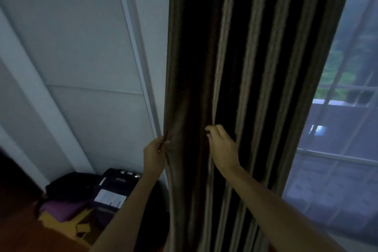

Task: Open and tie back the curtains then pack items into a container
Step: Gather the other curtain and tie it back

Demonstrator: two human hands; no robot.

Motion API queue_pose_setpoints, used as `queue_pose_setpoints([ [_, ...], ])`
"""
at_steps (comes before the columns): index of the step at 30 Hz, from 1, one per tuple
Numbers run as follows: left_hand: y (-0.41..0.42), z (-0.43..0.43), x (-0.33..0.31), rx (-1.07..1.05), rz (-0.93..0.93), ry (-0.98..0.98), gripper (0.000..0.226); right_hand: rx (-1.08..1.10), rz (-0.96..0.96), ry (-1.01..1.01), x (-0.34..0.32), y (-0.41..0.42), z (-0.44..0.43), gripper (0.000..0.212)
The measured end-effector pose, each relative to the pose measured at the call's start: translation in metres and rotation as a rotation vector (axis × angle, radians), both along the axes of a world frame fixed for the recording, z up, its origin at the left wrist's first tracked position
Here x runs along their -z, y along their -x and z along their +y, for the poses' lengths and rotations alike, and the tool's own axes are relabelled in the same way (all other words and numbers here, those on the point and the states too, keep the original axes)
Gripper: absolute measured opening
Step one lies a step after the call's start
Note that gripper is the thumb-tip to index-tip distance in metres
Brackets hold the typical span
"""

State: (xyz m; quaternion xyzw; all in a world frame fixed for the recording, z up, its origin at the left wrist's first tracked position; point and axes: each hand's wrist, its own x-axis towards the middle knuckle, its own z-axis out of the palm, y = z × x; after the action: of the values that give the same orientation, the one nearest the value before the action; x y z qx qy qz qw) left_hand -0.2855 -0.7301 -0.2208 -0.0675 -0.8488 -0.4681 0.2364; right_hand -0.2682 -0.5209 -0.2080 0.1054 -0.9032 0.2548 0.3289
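While both bare arms reach forward, the left hand [155,154] and the right hand [222,148] hold the dark brown, tan-striped fabric curtain [235,57], which hangs gathered in deep vertical pleats straight ahead of them. The left hand grips the curtain's left edge, its fingers wrapped round the bunched cloth and its thumb on the near side. The right hand sits just to the right of it and slightly higher, its fingers curled into a fold between two pale stripes and clutching it; its thumb is hidden. Between the two hands lies a dark band of pleated cloth, and the fabric pinches inward at the level of the left hand before falling on below both wrists.

To the right of the right hand, beyond the curtain's far edge, the pale-framed glass window [337,170] stands uncovered, with green foliage and a grey roof blurred outside. To the left of the left hand rises the white panelled wall [81,47]. Below and to the left of the left forearm, on the reddish-brown floor [18,231], sit a black soft bag [67,187], a dark hard-shell suitcase [116,182] bearing a white paper label [110,197], a folded purple cloth [59,209] and a crumpled yellow cloth [67,225], all close together.
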Motion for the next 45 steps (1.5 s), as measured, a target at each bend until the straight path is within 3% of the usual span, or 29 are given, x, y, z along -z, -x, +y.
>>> queue_pose_setpoints([
  [4, 0.003, -0.007, 0.001, -0.012, -0.06, 0.0, 0.019, -0.086, 0.0, 0.206, 0.011, -0.017, -0.011, 0.076],
  [7, 0.01, -0.02, 0.01, -0.017, -0.12, -0.096, 0.05, -0.027, -0.071, 0.414, 0.018, -0.017, -0.017, 0.079],
  [9, 0.009, -0.023, 0.012, 0.002, -0.179, -0.186, 0.05, -0.03, -0.049, 0.392, 0.028, -0.012, -0.021, 0.067],
  [12, 0.002, -0.019, 0.003, 0.057, -0.252, -0.266, 0.029, -0.026, -0.044, 0.355, 0.043, -0.009, -0.028, 0.052],
  [15, -0.005, -0.006, -0.005, 0.111, -0.301, -0.403, 0.009, -0.009, -0.063, 0.283, 0.056, -0.013, -0.031, 0.055],
  [18, -0.008, 0.004, -0.008, 0.162, -0.357, -0.518, 0.007, -0.004, -0.101, 0.197, 0.069, -0.021, -0.035, 0.067],
  [24, -0.008, 0.019, -0.006, 0.242, -0.382, -0.421, 0.013, 0.004, -0.209, 0.025, 0.099, -0.037, -0.038, 0.076],
  [27, -0.008, 0.026, -0.002, 0.264, -0.378, -0.32, 0.015, -0.078, -0.347, 0.119, 0.093, -0.043, -0.036, 0.058],
  [28, -0.009, 0.029, 0.0, 0.27, -0.375, -0.284, 0.012, -0.087, -0.358, 0.125, 0.092, -0.045, -0.034, 0.06],
  [30, -0.009, 0.032, 0.005, 0.272, -0.368, -0.176, 0.009, -0.046, -0.244, -0.036, 0.103, -0.045, -0.034, 0.084],
  [32, -0.012, 0.034, 0.013, 0.297, -0.372, -0.081, 0.013, -0.042, -0.216, -0.059, 0.113, -0.046, -0.033, 0.101],
  [36, -0.022, 0.04, 0.019, 0.374, -0.462, -0.259, 0.015, -0.071, -0.195, 0.005, 0.115, -0.048, -0.033, 0.113],
  [38, -0.026, 0.045, 0.015, 0.368, -0.47, -0.337, 0.018, -0.066, -0.259, -0.056, 0.107, -0.054, -0.03, 0.104],
  [41, -0.035, 0.056, 0.0, 0.356, -0.451, -0.407, 0.017, -0.03, -0.342, 0.018, 0.115, -0.056, -0.024, 0.069],
  [43, -0.038, 0.065, -0.01, 0.31, -0.306, -0.217, 0.01, -0.035, -0.345, -0.159, 0.113, -0.057, -0.021, 0.072],
  [45, -0.037, 0.071, -0.016, 0.224, -0.158, -0.007, 0.01, -0.137, -0.401, -0.139, 0.104, -0.06, -0.019, 0.05],
])
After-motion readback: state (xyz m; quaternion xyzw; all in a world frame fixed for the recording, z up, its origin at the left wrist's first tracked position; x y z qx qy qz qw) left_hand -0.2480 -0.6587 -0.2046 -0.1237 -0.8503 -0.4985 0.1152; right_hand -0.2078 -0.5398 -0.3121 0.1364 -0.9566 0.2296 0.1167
